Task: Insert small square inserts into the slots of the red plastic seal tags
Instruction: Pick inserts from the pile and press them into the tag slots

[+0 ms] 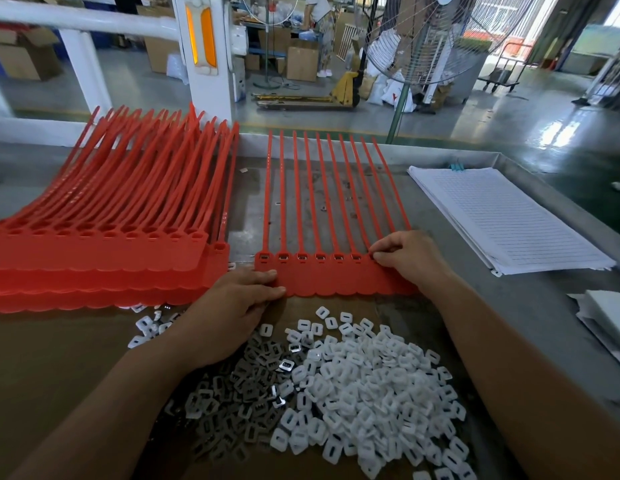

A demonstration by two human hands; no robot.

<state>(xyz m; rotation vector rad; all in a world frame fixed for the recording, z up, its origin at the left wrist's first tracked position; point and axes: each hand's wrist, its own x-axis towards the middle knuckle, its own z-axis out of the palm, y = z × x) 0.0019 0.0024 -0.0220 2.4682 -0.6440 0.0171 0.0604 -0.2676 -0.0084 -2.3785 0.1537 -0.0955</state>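
seal tag strip [336, 282] dead centre: six slots filled, right hand [409, 258] fingers curled on slot seven (gripping an insert? can't tell), left hand [228, 306] fingers flat pinning it, remainder hidden; inserts pile [353, 386] at 6 o'clock.

Smooth, semi-matt red plastic for seal tags [332, 280] at centre; matt white plastic inserts [370, 393] and glossy metal inserts [285, 366] at lower centre; dull grey metal table [509, 306]; lined paper [509, 216] at right.
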